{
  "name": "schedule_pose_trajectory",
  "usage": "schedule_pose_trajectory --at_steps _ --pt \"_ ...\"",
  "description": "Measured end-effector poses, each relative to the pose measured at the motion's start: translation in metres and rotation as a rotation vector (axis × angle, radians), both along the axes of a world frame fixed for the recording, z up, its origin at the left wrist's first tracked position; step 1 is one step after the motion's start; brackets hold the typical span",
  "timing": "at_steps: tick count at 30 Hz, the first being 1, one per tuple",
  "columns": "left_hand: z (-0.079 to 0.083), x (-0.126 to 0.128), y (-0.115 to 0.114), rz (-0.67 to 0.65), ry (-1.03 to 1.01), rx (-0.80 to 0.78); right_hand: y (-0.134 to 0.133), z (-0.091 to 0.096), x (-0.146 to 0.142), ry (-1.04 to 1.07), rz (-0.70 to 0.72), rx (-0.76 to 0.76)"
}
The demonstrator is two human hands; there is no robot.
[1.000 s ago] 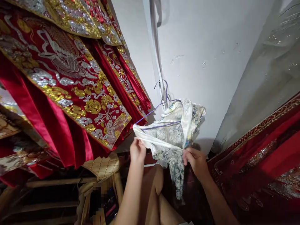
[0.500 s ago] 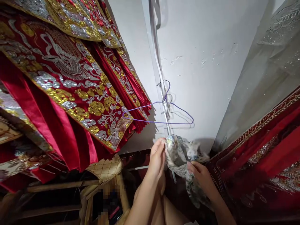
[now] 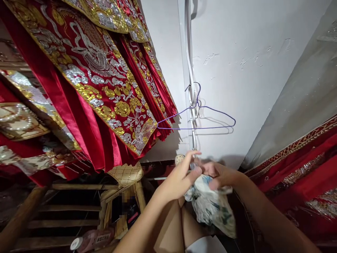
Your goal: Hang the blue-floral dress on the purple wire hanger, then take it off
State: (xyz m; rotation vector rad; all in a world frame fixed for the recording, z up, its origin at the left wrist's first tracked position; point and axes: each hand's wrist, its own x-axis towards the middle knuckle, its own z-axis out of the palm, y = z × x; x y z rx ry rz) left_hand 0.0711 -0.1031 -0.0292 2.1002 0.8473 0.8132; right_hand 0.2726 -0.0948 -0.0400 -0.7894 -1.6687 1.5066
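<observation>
Phone (image 3: 132, 215) on slatted wooden bench (image 3: 76, 208)

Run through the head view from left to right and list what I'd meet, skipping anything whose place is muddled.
String of pearl-like beads → white-capped bottle → phone → left hand → right hand → red beaded fabric. Left out: the patterned cloth, overlapped by both hands.

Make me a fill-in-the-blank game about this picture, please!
1. The thin wire hanger is coloured ____.
2. The patterned cloth by the left hand and right hand is ____ (higher or lower) than the hanger.
3. The bottle has a ____ cap.
4. Gold and silver shapes decorate the ____ fabric of the big embroidered garment.

Missing words: purple; lower; white; red.
</observation>
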Motion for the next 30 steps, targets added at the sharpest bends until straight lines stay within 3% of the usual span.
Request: schedule_pose_trajectory --at_steps 2,3,4,7,9,11,15,17,20,24,30 --pt "-0.017 -0.011 -0.002 -0.113 0.140 -0.095 0.001 0.015 0.012 -0.090 0.141 0.002" --pt "-0.025 -0.016 -0.005 -0.150 0.208 -0.128 0.004 0.021 0.017 -0.125 0.138 0.011" --pt "-0.034 -0.021 -0.009 -0.170 0.263 -0.155 0.008 0.026 0.022 -0.139 0.060 0.036" --pt "-0.047 -0.035 -0.018 -0.141 0.326 -0.189 0.034 0.032 0.030 -0.132 -0.356 0.219" --pt "-0.045 -0.044 -0.020 -0.031 0.338 -0.173 0.059 0.026 0.028 -0.155 -0.596 0.394" --pt "-0.036 -0.052 -0.017 0.126 0.392 -0.124 0.086 0.015 0.024 -0.250 -0.726 0.511" --pt "-0.017 -0.072 0.001 0.311 0.724 0.091 0.120 -0.017 0.032 -0.487 -0.640 0.540" --pt "-0.011 -0.083 0.014 0.361 0.874 0.194 0.119 -0.033 0.046 -0.575 -0.584 0.555" --pt "-0.008 -0.089 0.031 0.418 0.949 0.249 0.103 -0.047 0.067 -0.702 -0.611 0.538" --pt "-0.008 -0.074 0.048 0.424 0.977 0.251 0.093 -0.042 0.073 -0.639 -0.693 0.515" --pt "0.000 -0.061 0.062 0.516 0.953 0.288 0.117 -0.031 0.044 -0.401 -0.640 0.515"
